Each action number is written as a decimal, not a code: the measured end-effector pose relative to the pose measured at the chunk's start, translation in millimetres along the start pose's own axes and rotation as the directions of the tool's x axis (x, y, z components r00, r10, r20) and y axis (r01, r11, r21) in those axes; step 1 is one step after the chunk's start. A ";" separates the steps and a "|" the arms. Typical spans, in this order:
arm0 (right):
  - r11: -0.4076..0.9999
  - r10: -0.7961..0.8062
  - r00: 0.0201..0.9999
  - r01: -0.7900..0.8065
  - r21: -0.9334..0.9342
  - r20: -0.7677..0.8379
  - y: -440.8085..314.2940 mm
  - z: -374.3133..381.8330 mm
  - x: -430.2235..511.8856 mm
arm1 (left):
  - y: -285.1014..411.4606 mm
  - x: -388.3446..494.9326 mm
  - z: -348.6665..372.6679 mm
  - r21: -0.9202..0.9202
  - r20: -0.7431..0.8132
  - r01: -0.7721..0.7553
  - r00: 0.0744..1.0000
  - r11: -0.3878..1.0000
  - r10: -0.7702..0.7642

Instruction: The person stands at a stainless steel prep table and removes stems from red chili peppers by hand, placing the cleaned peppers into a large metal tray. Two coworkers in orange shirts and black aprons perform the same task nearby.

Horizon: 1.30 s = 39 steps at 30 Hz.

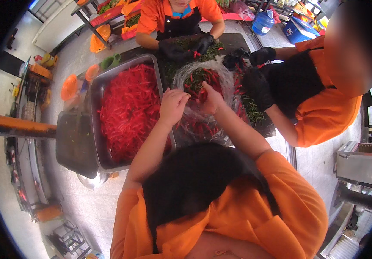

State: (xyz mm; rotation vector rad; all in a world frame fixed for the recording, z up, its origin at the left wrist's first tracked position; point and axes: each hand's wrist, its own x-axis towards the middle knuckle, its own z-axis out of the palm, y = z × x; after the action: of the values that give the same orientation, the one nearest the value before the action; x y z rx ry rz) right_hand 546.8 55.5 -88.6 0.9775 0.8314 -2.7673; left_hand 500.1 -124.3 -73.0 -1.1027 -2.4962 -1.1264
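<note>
My left hand (174,105) is raised over the right rim of a metal tray (156,76) heaped with red chili peppers (129,113). Its fingertips pinch together, with a tiny yellowish thing at them, too small to name. My right hand (211,99) reaches over a clear plastic bag (226,76) that stands open and holds red chilies and green stems. The thumb of this hand points up; red shows at its curled fingers, but whether it grips a chili is hard to tell. More red chilies (202,128) lie by the bag's near side.
Two co-workers in black gloves (261,87) handle chilies at the far and right sides of the dark table (237,40). Green stems (252,110) lie scattered there. A green cup (110,61) and orange containers (68,87) stand left of the tray.
</note>
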 end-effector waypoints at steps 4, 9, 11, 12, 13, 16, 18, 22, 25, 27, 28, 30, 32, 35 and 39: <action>0.979 -0.141 0.989 0.146 -0.145 0.044 -34.2 -13.2 3.3 | 14.8 1.5 3.1 0.158 -0.046 0.080 0.996 0.984 -0.074; 0.462 -0.390 0.919 0.241 -0.853 0.048 -40.4 -14.0 0.8 | 12.3 -1.5 5.4 0.228 0.178 -0.107 0.982 0.968 0.067; -0.188 -0.456 0.844 0.220 -0.957 0.283 -32.9 -22.7 5.8 | 15.6 -4.9 5.3 0.294 0.368 -0.203 0.926 0.934 0.086; -0.239 -0.443 0.849 0.197 -0.951 0.287 -28.5 -22.9 6.1 | 19.0 -5.4 4.8 0.326 0.469 -0.241 0.881 0.914 0.065; -0.289 -0.430 0.855 0.174 -0.941 0.290 -22.3 -22.3 6.4 | 22.1 -4.7 4.3 0.353 0.562 -0.281 0.826 0.892 0.038; -0.383 -0.418 0.835 0.196 -0.903 0.358 -9.7 -12.5 5.4 | 30.2 4.4 1.0 0.411 0.723 -0.269 0.678 0.871 -0.132; -0.455 -0.399 0.826 0.198 -0.868 0.397 -4.2 -5.3 9.1 | 25.4 2.6 1.5 0.392 0.702 -0.273 0.706 0.879 -0.094; -0.511 -0.356 0.850 0.171 -0.842 0.388 -2.7 -1.6 21.8 | 27.4 2.2 -2.8 0.373 0.693 -0.274 0.718 0.886 -0.069; -0.379 -0.422 0.829 0.207 -0.902 0.368 -7.7 -10.5 32.9 | 27.1 2.4 -5.1 0.280 0.576 -0.207 0.817 0.937 0.008; -0.041 -0.436 0.858 0.284 -0.958 0.273 -16.4 -15.2 32.6 | 22.8 5.4 -1.6 0.201 0.427 -0.076 0.904 0.977 -0.018; 0.245 -0.385 0.901 0.306 -0.920 0.197 -22.2 -9.6 22.1 | 20.1 4.6 0.6 0.152 0.349 -0.009 0.936 0.988 -0.045; 0.684 -0.237 0.969 0.221 -0.695 0.076 -28.6 2.2 2.8 | 13.5 5.7 3.6 0.070 0.171 0.015 0.985 0.997 -0.027; 0.734 -0.179 0.974 0.225 -0.641 0.137 -29.0 3.5 -4.7 | 12.3 4.3 5.4 0.030 0.103 0.028 0.994 0.999 -0.031; 0.748 -0.147 0.965 0.253 -0.613 0.219 -25.9 6.4 -17.2 | 15.7 5.3 3.2 0.022 0.152 0.050 0.987 0.999 -0.053; 0.753 -0.175 0.957 0.282 -0.594 0.233 -13.2 10.2 -18.4 | 18.0 5.7 -0.9 0.004 0.160 0.072 0.984 0.997 -0.071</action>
State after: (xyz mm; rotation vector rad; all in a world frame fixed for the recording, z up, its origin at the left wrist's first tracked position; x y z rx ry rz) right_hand 552.3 59.6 -64.7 0.5342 1.7805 -2.3845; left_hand 508.5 -113.9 -59.7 -1.1558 -2.6777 -1.0997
